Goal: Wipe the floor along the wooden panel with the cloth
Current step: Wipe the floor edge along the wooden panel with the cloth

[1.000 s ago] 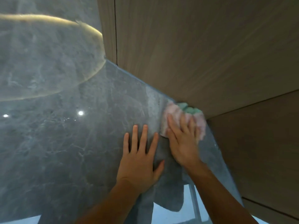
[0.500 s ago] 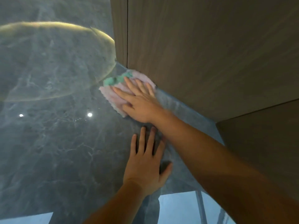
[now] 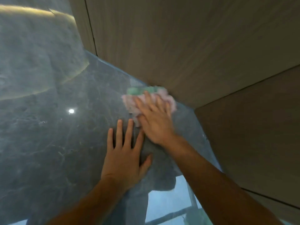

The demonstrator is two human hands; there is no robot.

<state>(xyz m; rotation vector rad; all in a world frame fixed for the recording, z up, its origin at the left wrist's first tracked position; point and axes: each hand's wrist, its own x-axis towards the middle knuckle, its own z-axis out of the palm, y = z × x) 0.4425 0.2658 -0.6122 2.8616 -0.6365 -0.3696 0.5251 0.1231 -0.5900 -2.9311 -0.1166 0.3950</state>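
A pink cloth (image 3: 129, 103) with a green edge lies flat on the glossy grey marble floor (image 3: 48, 135), right against the foot of the wooden panel (image 3: 178, 46). My right hand (image 3: 155, 120) presses down on the cloth with fingers spread, blurred by motion, and covers most of it. Just left of and nearer than the cloth, my left hand (image 3: 125, 158) rests palm down on the bare floor, fingers apart, holding nothing.
The wooden panel runs diagonally from top centre to the right, with a darker section (image 3: 253, 127) at lower right. A curved bright reflection (image 3: 40, 12) and a light spot (image 3: 71, 110) show on the floor at left. A window reflection (image 3: 168, 207) shows at bottom centre.
My right hand has slid the cloth back along the panel's base, from the far corner toward the right and nearer to me. My left hand has stayed planted on the floor.
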